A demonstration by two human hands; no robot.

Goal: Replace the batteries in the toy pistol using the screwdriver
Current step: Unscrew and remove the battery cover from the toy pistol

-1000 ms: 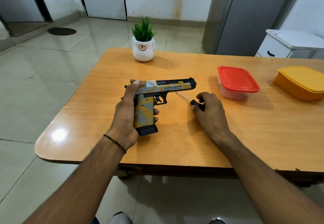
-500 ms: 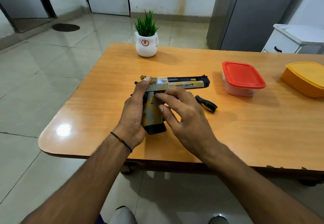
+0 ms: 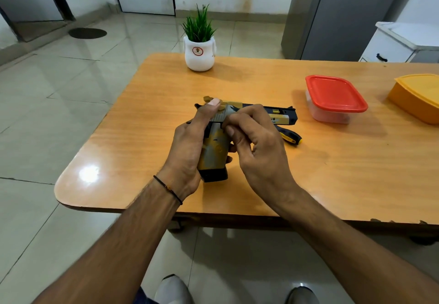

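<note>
The yellow, grey and black toy pistol [image 3: 215, 151] stands upright on its black magazine base on the wooden table [image 3: 356, 173], barrel pointing right. My left hand [image 3: 190, 146] grips the pistol's handle from the left, thumb lying up along the rear of the slide. My right hand [image 3: 256, 142] covers the slide and trigger area, its fingers curled around the pistol's top. The screwdriver [image 3: 291, 136], black and yellow handled, lies on the table just right of my right hand, mostly hidden behind it.
A red-lidded clear box [image 3: 335, 97] and a yellow lidded box [image 3: 418, 97] sit at the right of the table. A white pot with a green plant [image 3: 199, 47] stands at the far edge. The table's near edge runs just below my wrists.
My right hand let go of the screwdriver, which now lies on the table, and moved left onto the pistol's slide. My left hand kept its grip on the handle.
</note>
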